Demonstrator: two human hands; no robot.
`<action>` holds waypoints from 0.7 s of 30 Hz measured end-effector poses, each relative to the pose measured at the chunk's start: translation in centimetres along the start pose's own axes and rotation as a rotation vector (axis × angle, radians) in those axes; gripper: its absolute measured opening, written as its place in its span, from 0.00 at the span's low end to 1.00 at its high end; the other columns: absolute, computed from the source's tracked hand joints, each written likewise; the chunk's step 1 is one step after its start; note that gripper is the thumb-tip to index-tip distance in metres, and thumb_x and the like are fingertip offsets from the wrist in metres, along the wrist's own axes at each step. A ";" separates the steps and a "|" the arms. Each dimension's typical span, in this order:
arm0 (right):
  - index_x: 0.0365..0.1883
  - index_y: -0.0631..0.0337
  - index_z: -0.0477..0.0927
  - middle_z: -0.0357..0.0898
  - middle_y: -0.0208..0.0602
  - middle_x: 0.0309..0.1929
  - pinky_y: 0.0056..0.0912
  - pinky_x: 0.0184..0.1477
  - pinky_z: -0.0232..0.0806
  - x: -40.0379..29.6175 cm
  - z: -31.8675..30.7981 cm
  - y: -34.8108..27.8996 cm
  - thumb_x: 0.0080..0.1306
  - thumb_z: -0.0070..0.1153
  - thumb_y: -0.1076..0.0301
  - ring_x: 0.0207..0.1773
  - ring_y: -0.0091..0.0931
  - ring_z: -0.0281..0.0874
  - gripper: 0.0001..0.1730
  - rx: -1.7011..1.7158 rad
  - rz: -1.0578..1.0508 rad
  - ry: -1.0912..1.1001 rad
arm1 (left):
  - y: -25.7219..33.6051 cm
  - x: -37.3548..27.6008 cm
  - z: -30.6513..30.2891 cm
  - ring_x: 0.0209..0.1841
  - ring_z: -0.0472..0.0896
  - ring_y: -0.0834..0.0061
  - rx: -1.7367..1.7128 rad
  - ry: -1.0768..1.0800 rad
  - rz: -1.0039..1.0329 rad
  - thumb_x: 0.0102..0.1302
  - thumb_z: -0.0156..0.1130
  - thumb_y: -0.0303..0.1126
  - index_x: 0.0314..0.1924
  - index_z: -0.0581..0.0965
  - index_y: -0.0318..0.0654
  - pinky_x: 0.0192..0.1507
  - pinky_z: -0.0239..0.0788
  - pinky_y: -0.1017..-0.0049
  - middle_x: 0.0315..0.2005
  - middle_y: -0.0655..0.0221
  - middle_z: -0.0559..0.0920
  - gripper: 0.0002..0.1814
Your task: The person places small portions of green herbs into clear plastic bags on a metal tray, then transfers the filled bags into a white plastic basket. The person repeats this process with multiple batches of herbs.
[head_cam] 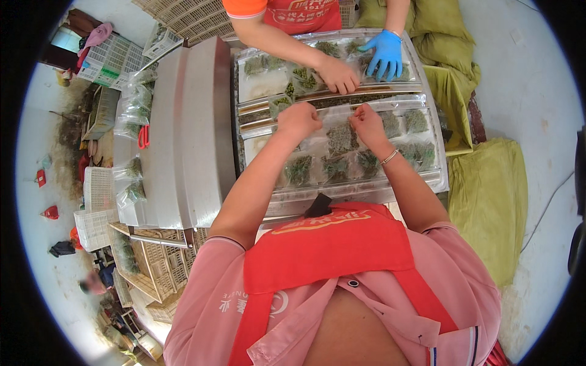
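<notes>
A clear plastic bag of green peppercorn-like produce (342, 138) lies in the near row on a metal packing machine bed (280, 197). My left hand (298, 120) has its fingers curled at the upper left corner of this bag's mouth. At the upper right corner, my right hand (367, 126) pinches the film between thumb and fingers. The mouth of the bag reaches towards a long sealing bar (403, 101). More filled bags (297, 170) lie around it in the near row. Just beyond my left hand is a bag of brighter green produce (280, 104).
Across the bed a co-worker's bare hand (339, 75) and blue-gloved hand (385, 54) are over the far row of bags. A large metal lid (201, 128) stands left, with red-handled scissors (143, 136) and filled bags (137, 98) beyond. Yellow-green sacks (487, 206) lie right.
</notes>
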State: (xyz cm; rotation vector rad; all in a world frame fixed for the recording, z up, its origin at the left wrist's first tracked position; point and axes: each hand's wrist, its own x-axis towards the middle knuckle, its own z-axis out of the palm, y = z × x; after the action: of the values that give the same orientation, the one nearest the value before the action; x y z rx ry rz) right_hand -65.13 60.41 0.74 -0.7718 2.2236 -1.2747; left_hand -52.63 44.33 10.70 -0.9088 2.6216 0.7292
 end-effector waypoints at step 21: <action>0.43 0.62 0.71 0.75 0.49 0.45 0.42 0.39 0.70 -2.2 -0.5 -2.2 0.56 0.55 0.69 0.38 0.45 0.76 0.16 -0.304 -0.263 -0.043 | -3.5 -1.2 2.1 0.23 0.75 0.84 -1.307 0.318 0.114 0.63 0.62 0.35 0.30 0.75 0.37 0.28 0.63 0.82 0.19 0.72 0.78 0.10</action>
State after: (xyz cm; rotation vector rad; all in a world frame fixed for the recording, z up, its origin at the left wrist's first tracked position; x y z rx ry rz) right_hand -63.27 61.31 3.18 -1.2285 2.3706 -1.0284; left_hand -49.25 43.71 8.11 -1.1730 2.1904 2.6132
